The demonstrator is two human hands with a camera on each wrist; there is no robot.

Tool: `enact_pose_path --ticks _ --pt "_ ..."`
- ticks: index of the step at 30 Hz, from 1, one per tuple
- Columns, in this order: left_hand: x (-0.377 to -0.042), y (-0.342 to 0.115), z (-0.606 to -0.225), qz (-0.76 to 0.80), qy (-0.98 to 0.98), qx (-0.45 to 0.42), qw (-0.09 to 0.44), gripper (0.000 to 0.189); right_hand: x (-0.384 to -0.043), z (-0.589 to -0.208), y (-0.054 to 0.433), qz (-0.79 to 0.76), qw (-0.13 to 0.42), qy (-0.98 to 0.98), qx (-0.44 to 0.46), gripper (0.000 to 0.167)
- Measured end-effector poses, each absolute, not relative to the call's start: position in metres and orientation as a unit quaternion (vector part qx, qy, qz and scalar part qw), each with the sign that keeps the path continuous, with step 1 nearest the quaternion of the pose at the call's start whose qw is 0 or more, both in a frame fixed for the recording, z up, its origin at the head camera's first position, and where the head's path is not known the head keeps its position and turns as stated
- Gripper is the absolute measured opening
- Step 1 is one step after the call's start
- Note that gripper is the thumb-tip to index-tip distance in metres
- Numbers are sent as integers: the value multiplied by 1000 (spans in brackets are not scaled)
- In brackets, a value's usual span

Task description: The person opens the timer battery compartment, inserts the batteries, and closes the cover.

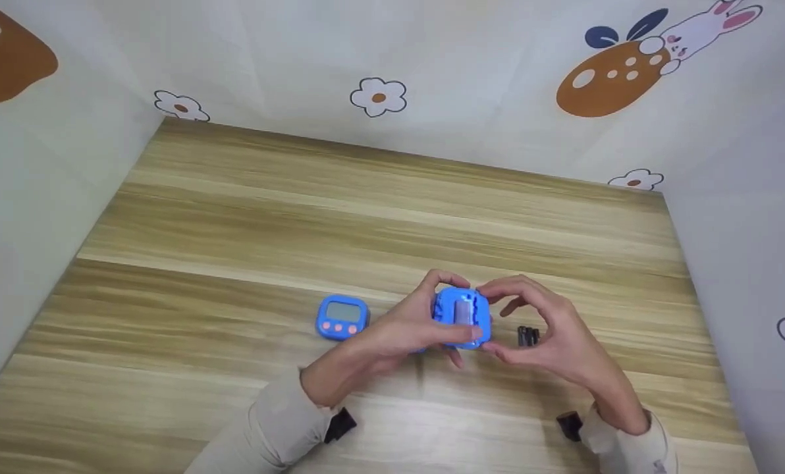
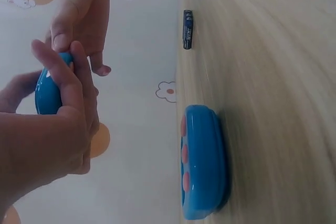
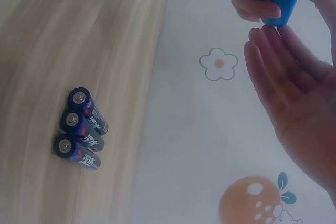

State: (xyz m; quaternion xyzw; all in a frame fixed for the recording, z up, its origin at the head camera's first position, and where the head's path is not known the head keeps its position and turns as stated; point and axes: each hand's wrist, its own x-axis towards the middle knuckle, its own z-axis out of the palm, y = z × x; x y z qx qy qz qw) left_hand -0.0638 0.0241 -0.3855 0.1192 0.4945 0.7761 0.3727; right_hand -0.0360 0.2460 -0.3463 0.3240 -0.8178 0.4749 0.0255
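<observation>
A blue digital timer [image 1: 462, 309] is held above the table, its back with the recessed compartment turned up. My left hand [image 1: 402, 322] grips it from the left, thumb laid across the back and fingers behind. My right hand [image 1: 564, 329] pinches its right side between thumb and fingertip, at two opposite corners; in the right wrist view the other fingers of that hand [image 3: 299, 82] are fairly straight. The left wrist view shows the held timer [image 2: 48, 94] edge-on between the hands. Whether anything lies in the compartment is hard to tell.
A second blue timer [image 1: 343, 317] with pink buttons lies screen up on the wooden table [image 1: 366, 217], left of my hands. Three dark batteries [image 3: 81, 124] lie side by side beneath my right hand. Another blue piece [image 1: 418, 350] is mostly hidden under my left hand. Patterned cloth [image 1: 287, 59] surrounds the table.
</observation>
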Motion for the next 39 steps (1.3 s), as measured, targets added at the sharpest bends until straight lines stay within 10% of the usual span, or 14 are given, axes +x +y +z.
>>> enact_pose_path --ticks 10,19,39 --pt "-73 20 -384 759 536 216 301 82 -47 -360 280 447 46 -844 293 64" --pt "-74 22 -385 762 536 206 300 88 -60 -415 313 275 -69 -929 236 53" --pt "-74 19 -386 731 589 218 269 81 -48 -418 329 230 -53 -941 244 61"
